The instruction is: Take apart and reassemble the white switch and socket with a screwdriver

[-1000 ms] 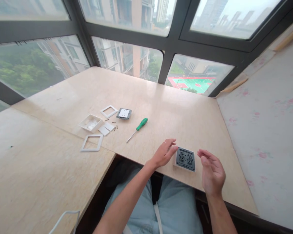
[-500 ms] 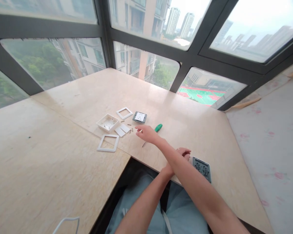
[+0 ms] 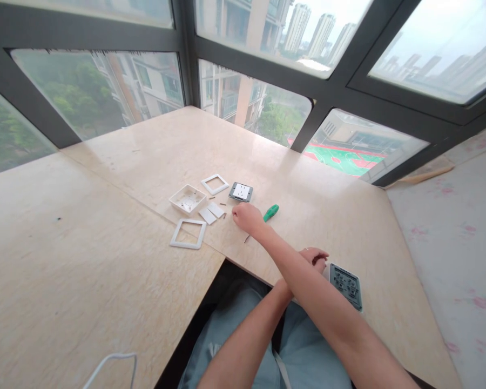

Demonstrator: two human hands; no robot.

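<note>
My right hand (image 3: 247, 217), its arm crossed over the left one, is closed just right of a small screw (image 3: 224, 215); whatever its fingertips hold is hidden. Partly behind it lies a screwdriver (image 3: 271, 213) with a green handle. Beside a grey-backed panel (image 3: 345, 286), my left hand (image 3: 315, 257) rests with fingers loosely bent and apart from the thumb. A socket module (image 3: 241, 192) sits beyond the right hand. To its left are a white box (image 3: 187, 200), two small white plates (image 3: 211, 213) and two white frames (image 3: 215, 184), (image 3: 187, 234).
The pale table (image 3: 105, 232) has a cut-out edge in front of my lap. A white cable (image 3: 115, 356) lies at the near left. Window frames (image 3: 192, 81) border the far side, and a patterned wall (image 3: 461, 254) stands at the right.
My right hand's fingers have closed beside the small screws. The left hand stays near the grey-backed panel. The whole view has shifted slightly, moving the table items rightward in the picture.
</note>
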